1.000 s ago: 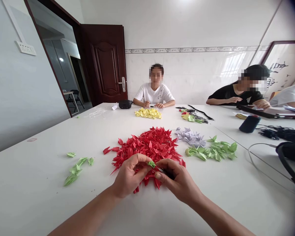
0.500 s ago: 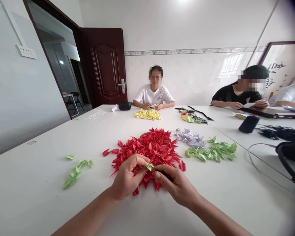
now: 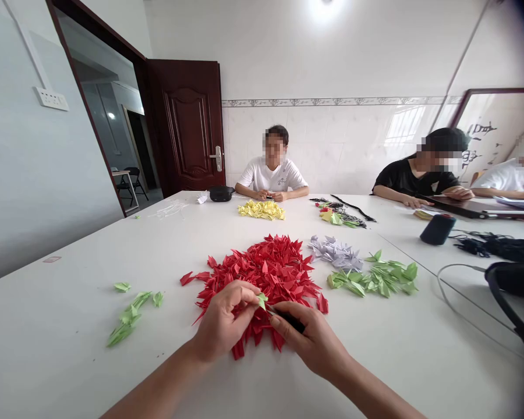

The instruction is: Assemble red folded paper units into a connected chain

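Between the thumb and fingers of my left hand (image 3: pixel 225 320) is a small folded green paper piece (image 3: pixel 262 299). My right hand (image 3: pixel 317 337) is closed around a black-handled tool (image 3: pixel 291 319) with a thin tip. That tip points at the green piece; whether it touches is too small to tell. Both hands are over the near side of a big heap of folded red paper pieces (image 3: pixel 266 262). Folded green pieces (image 3: pixel 131 314) lie left of my hands, and more green pieces (image 3: pixel 382 276) lie to the right, beside a pile of pale lilac ones (image 3: pixel 336 252).
The white table (image 3: pixel 82 262) carries yellow folded pieces (image 3: pixel 262 209) at the far side, before a person in white (image 3: pixel 273 174). At right are a dark thread spool (image 3: pixel 437 229), black cords, a cable and a black headset-like object (image 3: pixel 506 291). Other people sit at far right.
The view has tilted up slightly, so the table appears lower. My hands stay together at the green piece, which has turned slightly. The far person's hands have come closer together.
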The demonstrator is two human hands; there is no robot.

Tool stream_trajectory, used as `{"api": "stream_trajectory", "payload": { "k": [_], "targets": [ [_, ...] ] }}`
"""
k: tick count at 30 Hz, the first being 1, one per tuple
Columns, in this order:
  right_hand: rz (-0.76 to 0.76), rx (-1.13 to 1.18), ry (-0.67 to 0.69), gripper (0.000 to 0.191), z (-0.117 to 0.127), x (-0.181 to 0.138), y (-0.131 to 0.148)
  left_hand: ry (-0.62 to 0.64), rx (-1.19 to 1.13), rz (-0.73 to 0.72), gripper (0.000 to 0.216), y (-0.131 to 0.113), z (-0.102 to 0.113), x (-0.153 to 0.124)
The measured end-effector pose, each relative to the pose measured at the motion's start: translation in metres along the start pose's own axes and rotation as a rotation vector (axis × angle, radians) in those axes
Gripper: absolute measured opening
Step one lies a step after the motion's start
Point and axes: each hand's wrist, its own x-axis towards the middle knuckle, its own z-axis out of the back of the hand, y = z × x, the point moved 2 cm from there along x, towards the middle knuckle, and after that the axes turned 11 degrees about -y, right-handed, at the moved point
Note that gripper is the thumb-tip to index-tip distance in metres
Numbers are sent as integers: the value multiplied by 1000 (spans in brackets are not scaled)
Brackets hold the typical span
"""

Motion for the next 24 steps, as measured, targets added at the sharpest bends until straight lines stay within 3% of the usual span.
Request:
{"api": "stream_trajectory", "payload": {
  "k": [4,7,16,24],
  "targets": [
    [10,-45,-17,33,1,0,-1,-237,23,85,2,15,19,11],
    [13,-62,-14,33,1,-1,-1,-312,10,158,10,23,25,15],
    [25,-93,-87,33,5,1,0,-48,65,2,7,7,2,1],
    [23,-103,-108,31,4,2,-4,33,39,-61,11,5,-1,-1]
  ]
}}
